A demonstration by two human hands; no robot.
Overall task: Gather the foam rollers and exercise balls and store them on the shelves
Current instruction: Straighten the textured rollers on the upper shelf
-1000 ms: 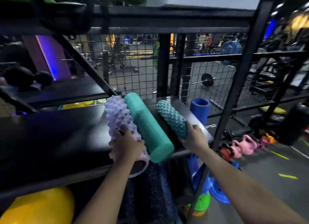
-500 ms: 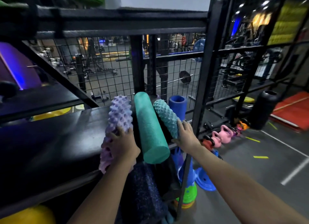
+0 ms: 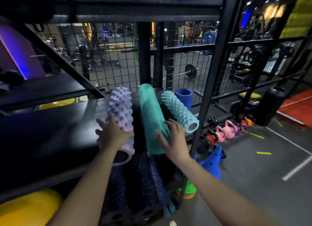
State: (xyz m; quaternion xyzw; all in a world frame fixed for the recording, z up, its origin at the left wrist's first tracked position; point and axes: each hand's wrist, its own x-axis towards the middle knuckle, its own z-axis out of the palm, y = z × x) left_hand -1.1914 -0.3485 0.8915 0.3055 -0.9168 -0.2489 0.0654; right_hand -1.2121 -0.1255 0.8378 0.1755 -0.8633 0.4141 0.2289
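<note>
Three foam rollers lie side by side on the black shelf (image 3: 50, 124), their near ends over its front edge. My left hand (image 3: 112, 134) rests with spread fingers on the knobbly lilac roller (image 3: 120, 107). My right hand (image 3: 172, 138) lies open against the near end of the smooth green roller (image 3: 151, 114). The knobbly teal roller (image 3: 179, 111) lies free to the right, apart from my hand. A blue roller (image 3: 184, 95) stands upright behind it. A yellow exercise ball (image 3: 28, 207) sits on the shelf below.
Dark speckled rollers (image 3: 140, 180) stand below the shelf edge. A black upright post (image 3: 209, 77) and wire mesh bound the shelf on the right and back. Pink kettlebells (image 3: 226, 131), blue cones (image 3: 212, 163) and a stack of coloured discs (image 3: 188, 190) sit on the floor.
My right hand has left the teal knobbly roller and moved left onto the green roller. My left hand's fingers have spread on the lilac roller. The view has swung to the right.
</note>
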